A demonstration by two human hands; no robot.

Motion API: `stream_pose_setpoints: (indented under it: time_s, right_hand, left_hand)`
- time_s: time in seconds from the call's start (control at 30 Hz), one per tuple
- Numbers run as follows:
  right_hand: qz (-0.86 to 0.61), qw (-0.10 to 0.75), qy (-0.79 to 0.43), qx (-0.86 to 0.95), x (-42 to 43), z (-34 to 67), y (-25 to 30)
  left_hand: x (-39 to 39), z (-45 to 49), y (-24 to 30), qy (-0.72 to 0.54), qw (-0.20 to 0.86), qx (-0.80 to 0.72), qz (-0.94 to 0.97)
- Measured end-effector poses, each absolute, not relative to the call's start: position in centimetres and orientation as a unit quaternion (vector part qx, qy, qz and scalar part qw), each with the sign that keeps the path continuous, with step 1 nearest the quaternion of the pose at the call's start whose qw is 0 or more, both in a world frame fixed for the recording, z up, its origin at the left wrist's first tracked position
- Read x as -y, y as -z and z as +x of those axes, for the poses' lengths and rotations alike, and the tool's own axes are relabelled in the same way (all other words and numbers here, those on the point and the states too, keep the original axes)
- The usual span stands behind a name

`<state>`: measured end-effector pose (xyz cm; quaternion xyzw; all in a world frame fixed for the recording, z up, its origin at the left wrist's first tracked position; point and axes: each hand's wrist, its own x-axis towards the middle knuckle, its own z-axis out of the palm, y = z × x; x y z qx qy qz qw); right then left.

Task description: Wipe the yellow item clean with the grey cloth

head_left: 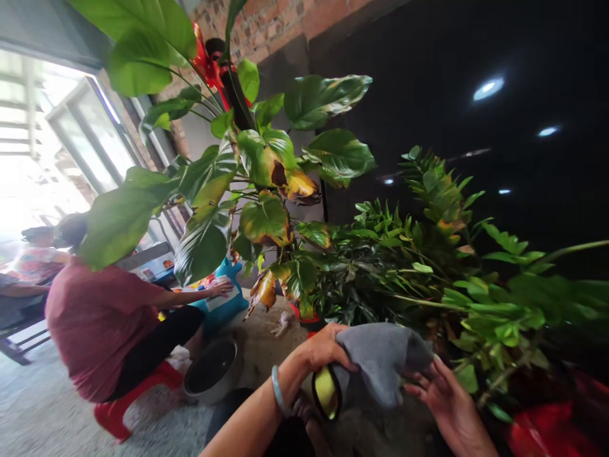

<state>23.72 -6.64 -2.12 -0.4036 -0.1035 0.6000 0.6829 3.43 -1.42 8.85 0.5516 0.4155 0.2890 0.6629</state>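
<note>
My left hand [328, 346], with a pale bangle at its wrist, grips the left end of a grey cloth [380, 355]. The cloth stretches across to my right hand [450, 397], which holds its right edge at the fingertips; its other fingers are loosely spread below. The middle of the cloth droops between both hands. Just under my left hand is a yellow-green thing with a dark rim [327, 392]; I cannot make out what it is. A tall potted plant [266, 219] with broad, partly browned leaves stands ahead.
Bushy green plants [404, 254] crowd the right side, before a dark glossy wall [457, 76]. At left a person in a red shirt [104, 317] sits on a red stool [114, 406], a hand on a blue toy animal [221, 295]. A round basin [214, 371] stands on the floor.
</note>
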Motion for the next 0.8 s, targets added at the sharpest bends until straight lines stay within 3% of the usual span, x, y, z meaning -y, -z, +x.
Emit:
stream_pose_setpoints:
  time_s: [0.17,0.27,0.43,0.53,0.7,0.8]
  right_hand:
    - [-0.432,0.653,-0.608,0.13,6.1,23.8,2.2]
    - [-0.435,0.657,-0.606,0.113,6.1,23.4,1.7]
    - [-0.436,0.669,-0.59,0.118,6.7,23.5,1.3]
    - [-0.437,0.665,-0.593,0.123,6.7,23.7,1.5]
    - [-0.442,0.665,-0.588,0.127,6.3,23.6,2.0]
    - [-0.442,0.667,-0.585,0.133,6.2,23.3,2.2]
  left_hand:
    - [-0.4,3.6,-13.4,-0.448,0.672,-0.342,0.48]
    - [-1.6,4.4,-12.3,-0.489,0.664,-0.359,0.438]
    - [0.6,2.9,-7.1,-0.302,0.621,-0.475,0.545]
    - [2.1,1.5,-7.7,-0.252,0.637,-0.46,0.565]
    - [1.2,1.7,-12.3,-0.419,0.639,-0.38,0.52]
    - [0.2,2.5,-11.5,-0.462,0.62,-0.389,0.502]
